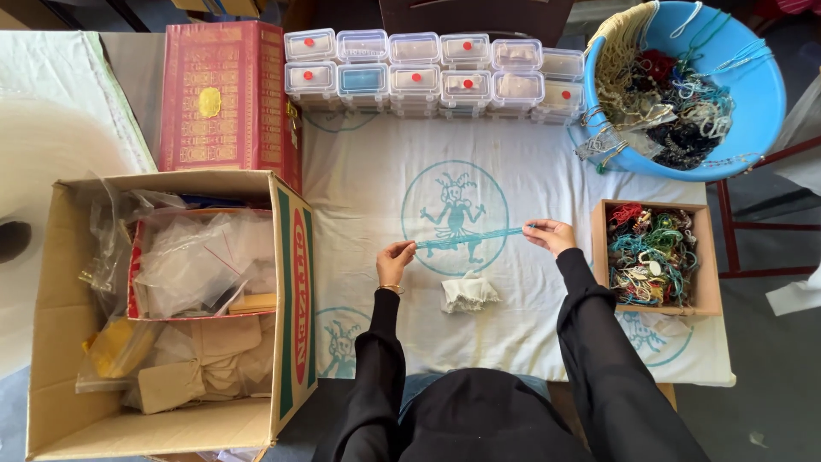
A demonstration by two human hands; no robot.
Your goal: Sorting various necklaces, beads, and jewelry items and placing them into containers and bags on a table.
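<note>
Overhead, the left hand (395, 257) pinched one end of a thin turquoise strand (470, 237) between fingertips and thumb, and the right hand (550, 234) pinched the other end in the same way, so that the strand was stretched taut between them. Its long axis ran nearly level across the printed turquoise circle (454, 229) on the white cloth (530, 171), rising slightly toward the right hand; each hand was thus at an end, neither nearer than the other. Just below the circle lay a small crumpled white wad (467, 293). Right of the circle stood a small cardboard tray (704, 257) of tangled coloured threads, nearer the right hand, and beyond it a blue tub (761, 103) of cords. Above the circle ran rows of clear lidded boxes (428, 75); to its left stood a large open carton (295, 282) of plastic bags and a red book-like box (224, 94).
</note>
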